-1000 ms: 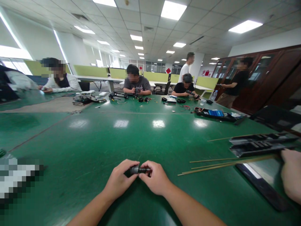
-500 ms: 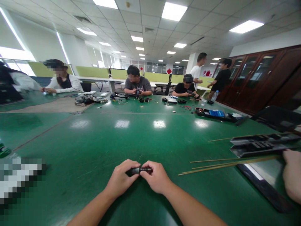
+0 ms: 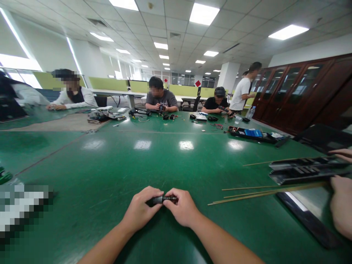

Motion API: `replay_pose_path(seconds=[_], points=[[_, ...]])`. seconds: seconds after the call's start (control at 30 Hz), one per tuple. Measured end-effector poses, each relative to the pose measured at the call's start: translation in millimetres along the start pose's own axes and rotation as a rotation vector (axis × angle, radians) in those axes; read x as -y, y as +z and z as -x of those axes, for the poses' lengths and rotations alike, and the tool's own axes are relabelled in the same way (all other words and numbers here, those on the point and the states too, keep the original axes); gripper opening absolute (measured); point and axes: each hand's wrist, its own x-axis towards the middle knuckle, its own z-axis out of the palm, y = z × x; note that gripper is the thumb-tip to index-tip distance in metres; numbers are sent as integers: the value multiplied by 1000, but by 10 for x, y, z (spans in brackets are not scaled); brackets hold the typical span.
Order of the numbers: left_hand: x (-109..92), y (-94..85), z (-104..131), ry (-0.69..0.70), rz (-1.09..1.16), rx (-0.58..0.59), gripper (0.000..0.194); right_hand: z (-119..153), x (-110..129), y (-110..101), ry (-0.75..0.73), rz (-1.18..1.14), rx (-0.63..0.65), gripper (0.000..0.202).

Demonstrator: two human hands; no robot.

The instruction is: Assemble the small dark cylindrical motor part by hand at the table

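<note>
The left hand (image 3: 141, 207) grips the thicker part of a dark cylinder (image 3: 158, 200); the right hand (image 3: 183, 207) pinches its narrower part between thumb and fingers. The cylinder lies crosswise between the hands, over the near part of the table (image 3: 165, 165); contact with the surface cannot be determined. Fingers cover both its ends. At right, a co-worker's hand (image 3: 342, 207), cut off by the frame, is beside some sticks (image 3: 297, 187). An object (image 3: 24, 207) at left is pixelated and unidentifiable.
</note>
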Motion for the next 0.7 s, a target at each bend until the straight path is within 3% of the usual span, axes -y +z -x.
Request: replay_pose_path(seconds=[0.7], points=[[35, -6, 9, -9, -9, 4, 22, -18, -41, 20, 24, -35, 9, 8]])
